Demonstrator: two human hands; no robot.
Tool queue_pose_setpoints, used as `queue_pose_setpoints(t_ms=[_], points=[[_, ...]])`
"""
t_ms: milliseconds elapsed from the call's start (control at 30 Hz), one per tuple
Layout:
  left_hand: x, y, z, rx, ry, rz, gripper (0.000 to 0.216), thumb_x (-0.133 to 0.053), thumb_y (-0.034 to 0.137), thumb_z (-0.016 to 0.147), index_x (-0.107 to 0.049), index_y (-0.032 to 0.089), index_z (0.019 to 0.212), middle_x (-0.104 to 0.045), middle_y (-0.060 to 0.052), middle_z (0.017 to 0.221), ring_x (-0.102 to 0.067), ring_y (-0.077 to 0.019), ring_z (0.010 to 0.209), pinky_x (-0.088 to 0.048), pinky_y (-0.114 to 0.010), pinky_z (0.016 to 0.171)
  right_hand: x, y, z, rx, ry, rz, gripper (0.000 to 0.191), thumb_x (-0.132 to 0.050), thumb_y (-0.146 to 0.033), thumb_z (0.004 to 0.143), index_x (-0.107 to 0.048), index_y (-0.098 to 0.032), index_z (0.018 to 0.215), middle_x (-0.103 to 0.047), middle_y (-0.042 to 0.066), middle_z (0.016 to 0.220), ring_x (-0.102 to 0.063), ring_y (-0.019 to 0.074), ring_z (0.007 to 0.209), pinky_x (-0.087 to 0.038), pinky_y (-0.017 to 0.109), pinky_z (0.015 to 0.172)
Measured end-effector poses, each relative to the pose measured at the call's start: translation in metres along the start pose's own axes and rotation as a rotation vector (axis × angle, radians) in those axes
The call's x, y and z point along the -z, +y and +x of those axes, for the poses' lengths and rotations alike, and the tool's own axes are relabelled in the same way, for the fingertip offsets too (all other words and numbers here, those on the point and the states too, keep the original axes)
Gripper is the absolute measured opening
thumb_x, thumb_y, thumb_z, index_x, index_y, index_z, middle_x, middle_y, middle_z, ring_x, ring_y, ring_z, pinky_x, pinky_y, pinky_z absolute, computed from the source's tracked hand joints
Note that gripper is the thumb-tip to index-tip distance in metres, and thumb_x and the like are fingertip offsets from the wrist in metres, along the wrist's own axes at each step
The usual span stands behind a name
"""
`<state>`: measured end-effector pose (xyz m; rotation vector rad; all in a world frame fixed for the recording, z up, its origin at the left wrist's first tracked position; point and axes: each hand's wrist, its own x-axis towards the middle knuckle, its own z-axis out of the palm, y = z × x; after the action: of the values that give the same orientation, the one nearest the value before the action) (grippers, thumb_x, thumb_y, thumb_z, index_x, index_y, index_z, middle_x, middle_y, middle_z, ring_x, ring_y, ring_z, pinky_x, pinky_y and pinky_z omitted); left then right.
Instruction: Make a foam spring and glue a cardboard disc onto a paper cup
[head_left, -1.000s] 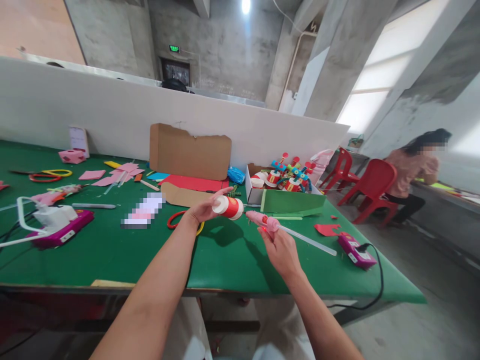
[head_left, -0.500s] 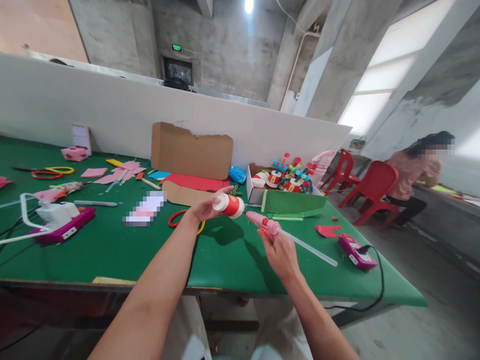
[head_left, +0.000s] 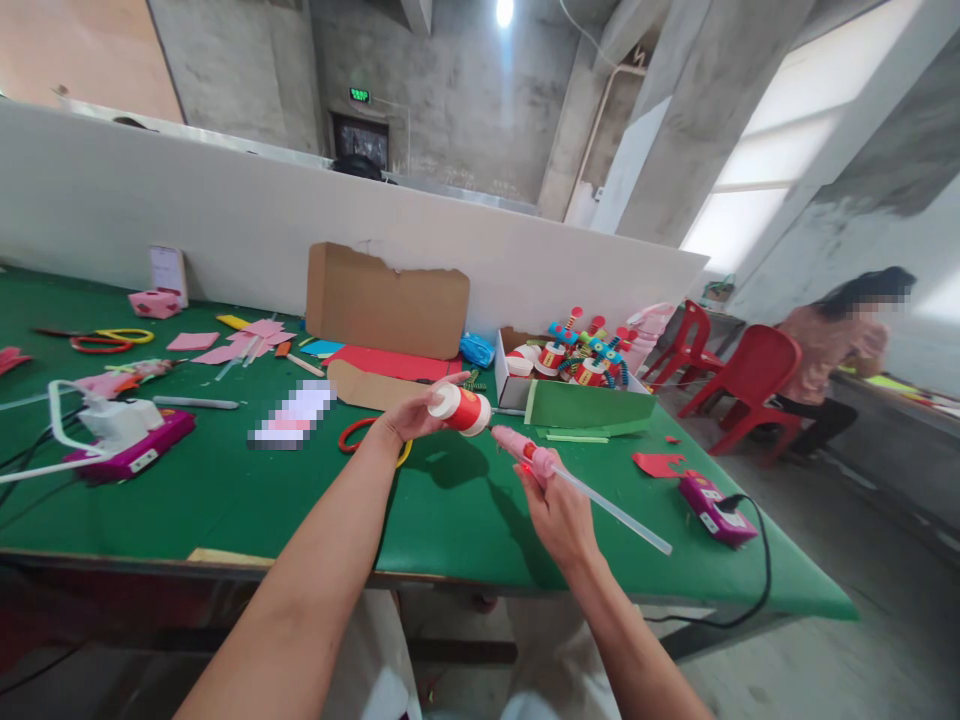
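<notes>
My left hand (head_left: pixel 411 414) is closed around a small paper cup (head_left: pixel 471 411) with a red band, tipped on its side above the table. In my right hand (head_left: pixel 559 505) is a pink hot glue gun (head_left: pixel 517 446), a long clear glue stick (head_left: pixel 619 515) jutting from its back. The gun's nozzle points at the cup's right end; whether they touch I cannot tell. Scissors (head_left: pixel 352 436) with red and yellow handles lie partly hidden behind my left forearm. A white box (head_left: pixel 512 385) beyond the cup holds several similar cups with colourful figures.
Green card (head_left: pixel 589 408) leans at the box's front. Purple power strips (head_left: pixel 716 510) (head_left: pixel 139 452) sit at both sides. Pink paper pieces (head_left: pixel 262 335), another pair of scissors (head_left: pixel 112 340) and a phone (head_left: pixel 168 273) are at left. Cardboard (head_left: pixel 386 300) stands against the white partition (head_left: pixel 225 210). A person sits at right.
The view has shifted slightly. The glue gun's rear has dipped a little, its glue stick angling further down; the left hand's hold on the cup looks the same.
</notes>
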<state>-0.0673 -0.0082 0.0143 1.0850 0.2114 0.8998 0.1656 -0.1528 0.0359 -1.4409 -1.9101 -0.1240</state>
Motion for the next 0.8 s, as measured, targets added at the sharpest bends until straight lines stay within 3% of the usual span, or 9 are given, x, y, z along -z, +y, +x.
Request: queue_pose_setpoints(t_ms=[267,800], points=[[-0.0011,0.0012,-0.0004,0.005,0.018,-0.013,0.081,-0.068,0.03,0.065,-0.039,0.02,0.14,-0.067,-0.009,0.102,-0.063,-0.0182,0.078,-0.049,-0.028,0.069,-0.0027,0.0015,-0.0021,-0.023,-0.055,0.032,0.041,-0.032,-0.046,0.096,-0.061,-0.017,0.098,-0.065,0.007,0.078,-0.06,0.0184,0.065,-0.041,0.026,0.058],[0.0003,-0.0008,0.0001,-0.008,0.012,-0.039,0.08,-0.069,0.033,0.066,-0.041,0.019,0.139,-0.066,-0.009,0.104,-0.063,-0.0172,0.077,-0.049,-0.025,0.064,-0.0048,0.0022,-0.0041,-0.01,-0.025,0.008,0.04,-0.033,-0.046,0.096,-0.061,-0.017,0.093,-0.064,0.006,0.077,-0.058,0.0172,0.061,-0.039,0.026,0.054]])
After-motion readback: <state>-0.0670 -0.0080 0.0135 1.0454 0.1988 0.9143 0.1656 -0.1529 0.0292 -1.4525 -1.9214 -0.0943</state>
